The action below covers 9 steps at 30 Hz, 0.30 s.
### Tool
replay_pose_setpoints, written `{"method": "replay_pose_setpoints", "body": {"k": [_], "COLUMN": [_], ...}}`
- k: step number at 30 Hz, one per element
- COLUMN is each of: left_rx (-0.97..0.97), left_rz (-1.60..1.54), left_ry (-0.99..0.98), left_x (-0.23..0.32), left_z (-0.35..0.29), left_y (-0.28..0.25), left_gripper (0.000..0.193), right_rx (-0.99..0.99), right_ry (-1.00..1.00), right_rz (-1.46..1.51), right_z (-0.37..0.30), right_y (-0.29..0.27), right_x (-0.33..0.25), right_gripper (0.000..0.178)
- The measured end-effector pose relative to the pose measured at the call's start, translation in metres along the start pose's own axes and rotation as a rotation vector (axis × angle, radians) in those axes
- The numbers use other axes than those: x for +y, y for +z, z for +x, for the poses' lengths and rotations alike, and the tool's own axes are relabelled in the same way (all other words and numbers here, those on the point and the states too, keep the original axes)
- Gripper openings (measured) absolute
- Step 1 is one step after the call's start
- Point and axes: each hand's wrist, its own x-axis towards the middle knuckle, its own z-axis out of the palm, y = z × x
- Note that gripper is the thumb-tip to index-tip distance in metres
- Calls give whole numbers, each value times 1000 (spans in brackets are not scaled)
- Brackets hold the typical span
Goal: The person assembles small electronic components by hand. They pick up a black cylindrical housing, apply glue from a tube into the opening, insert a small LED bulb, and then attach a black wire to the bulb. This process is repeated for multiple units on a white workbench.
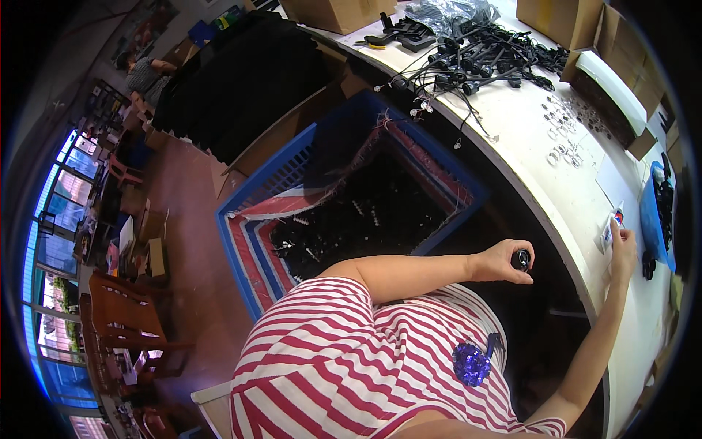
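My left hand (499, 262) is closed around a small black round part (521, 260), its ringed end facing up, just off the near edge of the white table. Over the table at the right, my right hand (623, 247) pinches a small white tube-like thing with red and blue marks (614, 224); its exact kind is too small to tell. Beside that hand stands a blue bin (653, 219) with black parts in it. Clear rings (563, 146) lie scattered farther back on the white table (541, 179).
A blue basket (230, 241) lined with striped cloth holds many black pieces to my left. Black cables with fittings (468, 66) heap at the table's back, near cardboard boxes (559, 22). A wooden chair (128, 307) and another person (150, 77) are farther left.
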Motion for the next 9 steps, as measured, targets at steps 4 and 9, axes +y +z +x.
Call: {"method": "replay_pose_setpoints", "body": {"k": [4,9], "left_rx": [14,-21], "left_rz": [2,-99], "left_ry": [2,-132], "left_x": [0,1], "left_z": [-1,-1], "left_y": [2,5], "left_gripper": [24,21], "right_rx": [-104,9], "right_ry": [65,33], "right_rz": [-114,213], "right_z": [-9,10], "right_y": [-11,14], "right_x": [-35,7], "right_gripper": [47,47]}}
